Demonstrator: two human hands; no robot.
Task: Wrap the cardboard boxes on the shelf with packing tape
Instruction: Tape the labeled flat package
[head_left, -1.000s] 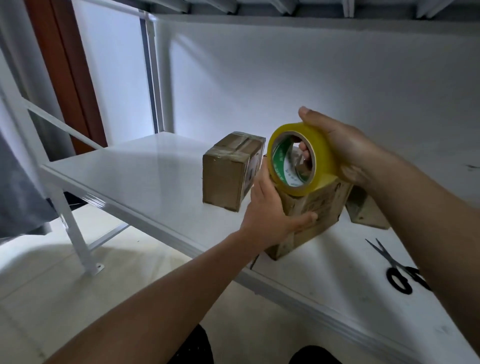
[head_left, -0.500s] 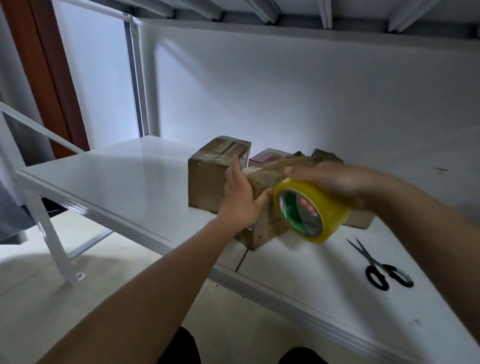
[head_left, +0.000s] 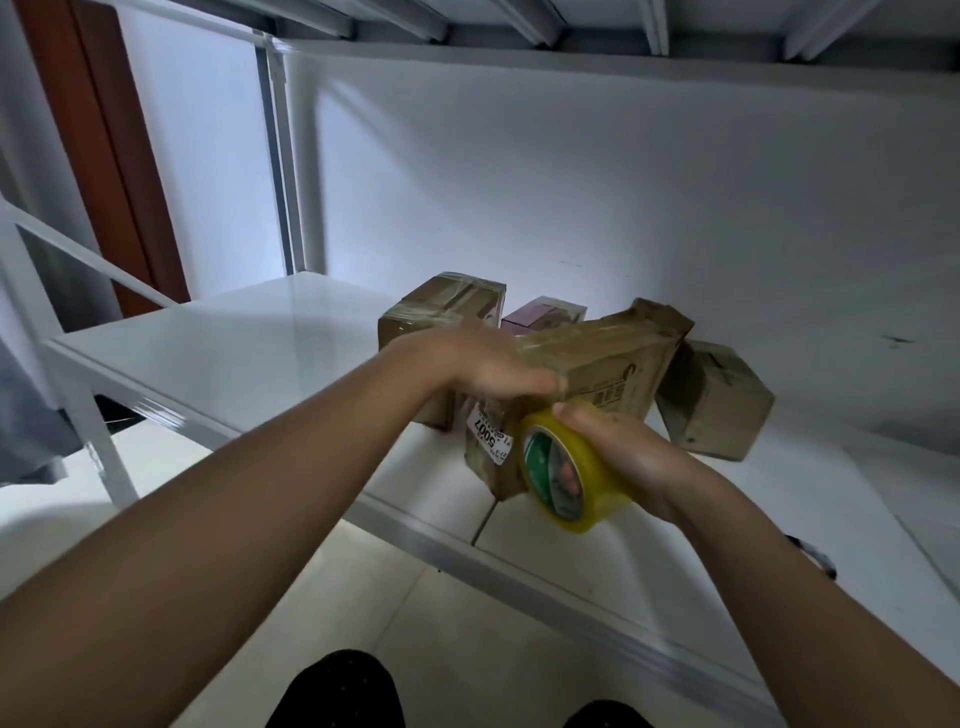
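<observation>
Centre of frame: the long cardboard box (head_left: 608, 364) you are working on sits tilted at the front edge of the white shelf (head_left: 249, 358), its near end with a white printed label (head_left: 488, 434) pointing toward you, its far end raised toward the upper right. Glossy tape bands already cross its top face. Your left hand (head_left: 478, 364) lies on the box's top near end, fingers (head_left: 540, 383) straight and together, pressing flat on the cardboard. Your right hand (head_left: 623, 452) grips the yellow tape roll (head_left: 563, 475) just below and right of the box's near end; fingers curl around the roll's outer band, and the roll touches the box's lower side. The green inner core faces the lower left of the frame. Behind the left hand stands a second cardboard box (head_left: 447, 306), upright and taped over. A small purplish box (head_left: 540, 314) sits between it and the held box, partly hidden. To the right, a third cardboard box (head_left: 719, 400) rests tilted on the shelf, near the held box's far end; contact cannot be determined. A dark object (head_left: 810, 556) shows just past your right forearm at right of frame, mostly hidden. Lower frame: pale tiled floor (head_left: 447, 597).
</observation>
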